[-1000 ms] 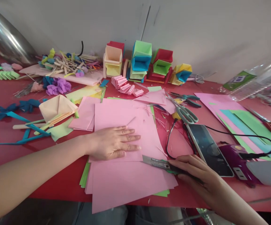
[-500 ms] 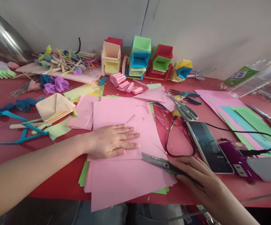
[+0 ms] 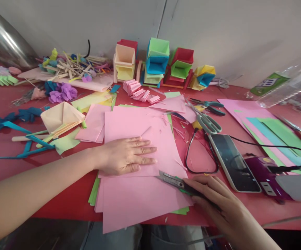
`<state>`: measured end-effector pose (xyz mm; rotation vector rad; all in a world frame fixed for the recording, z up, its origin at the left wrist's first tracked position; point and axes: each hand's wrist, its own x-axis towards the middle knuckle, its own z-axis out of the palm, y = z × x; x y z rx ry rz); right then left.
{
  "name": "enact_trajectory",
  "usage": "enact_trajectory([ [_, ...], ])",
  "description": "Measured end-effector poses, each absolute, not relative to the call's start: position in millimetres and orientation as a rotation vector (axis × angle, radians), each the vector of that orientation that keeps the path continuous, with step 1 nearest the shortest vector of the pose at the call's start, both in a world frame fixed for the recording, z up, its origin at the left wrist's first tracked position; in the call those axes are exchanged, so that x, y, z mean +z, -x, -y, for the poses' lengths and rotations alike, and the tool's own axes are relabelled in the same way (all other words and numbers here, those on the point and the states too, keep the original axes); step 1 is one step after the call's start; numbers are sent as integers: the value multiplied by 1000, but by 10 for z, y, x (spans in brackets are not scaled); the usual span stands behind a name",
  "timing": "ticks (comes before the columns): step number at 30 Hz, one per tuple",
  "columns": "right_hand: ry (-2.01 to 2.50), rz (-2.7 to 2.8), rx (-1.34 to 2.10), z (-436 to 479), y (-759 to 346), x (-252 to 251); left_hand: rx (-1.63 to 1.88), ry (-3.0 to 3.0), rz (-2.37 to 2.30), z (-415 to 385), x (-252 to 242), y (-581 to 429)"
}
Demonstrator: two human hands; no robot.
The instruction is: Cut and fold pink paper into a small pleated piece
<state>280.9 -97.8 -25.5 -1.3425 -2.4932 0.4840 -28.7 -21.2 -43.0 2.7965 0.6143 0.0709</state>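
Pink paper sheets (image 3: 140,201) lie in a stack on the red table, with green sheets (image 3: 94,192) poking out beneath. My left hand (image 3: 126,155) rests flat on the top pink piece (image 3: 129,121), fingers slightly spread and pointing right. In my right hand (image 3: 215,198) is a black utility knife (image 3: 176,181), its blade out. The blade tip touches or hovers just over the paper near the lower right corner of the top piece, below my left fingertips; which of the two I cannot tell.
A phone (image 3: 235,163), a purple power adapter (image 3: 263,173) with a black cable, and grey-handled scissors (image 3: 209,123) lie to the right. Folded paper boxes (image 3: 157,64) stand along the wall. Purple paper flowers (image 3: 63,93) and a cream paper piece (image 3: 60,116) are at the left.
My right hand and the knife have shifted slightly left relative to the phone. My left hand stays on the paper. The whole view has moved a little.
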Motion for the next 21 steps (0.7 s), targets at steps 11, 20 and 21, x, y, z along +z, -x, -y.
enact_trajectory([
  [11, 1332, 2505, 511, 979, -2756, -229, 77, -2802, -617, 215, -428, 285],
  [20, 1300, 2518, 482, 989, -2694, -232, 115, -2809, -600, 209, -440, 290],
  [21, 1292, 2518, 474, 988, -2686, -238, 113, -2812, -603, 209, -438, 289],
])
